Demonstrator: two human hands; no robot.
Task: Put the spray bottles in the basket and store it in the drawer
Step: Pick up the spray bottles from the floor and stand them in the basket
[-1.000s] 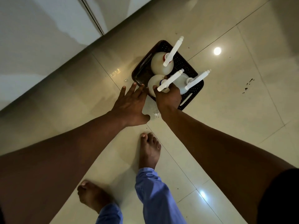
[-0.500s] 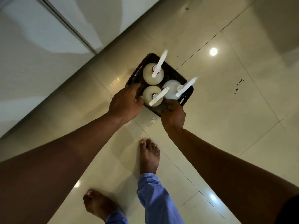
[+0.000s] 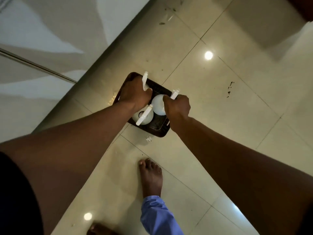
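Now gripped on opposite rims by left hand (image 3: 135, 94) and right hand (image 3: 177, 106), where a moment ago only touched: dark perforated plastic basket (image 3: 159, 131) of white round spray bottles (image 3: 144, 116); ready for lifting off glossy tiled floor (image 3: 220, 116).

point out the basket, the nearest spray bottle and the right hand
basket (image 3: 158, 131): head view, bare dark floor near its front corner
nearest spray bottle (image 3: 148, 118): head view, white rounded body beside the nozzle
right hand (image 3: 178, 106): head view, back of the hand

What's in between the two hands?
In the head view, a white spray bottle stands in the basket between the left hand and right hand.
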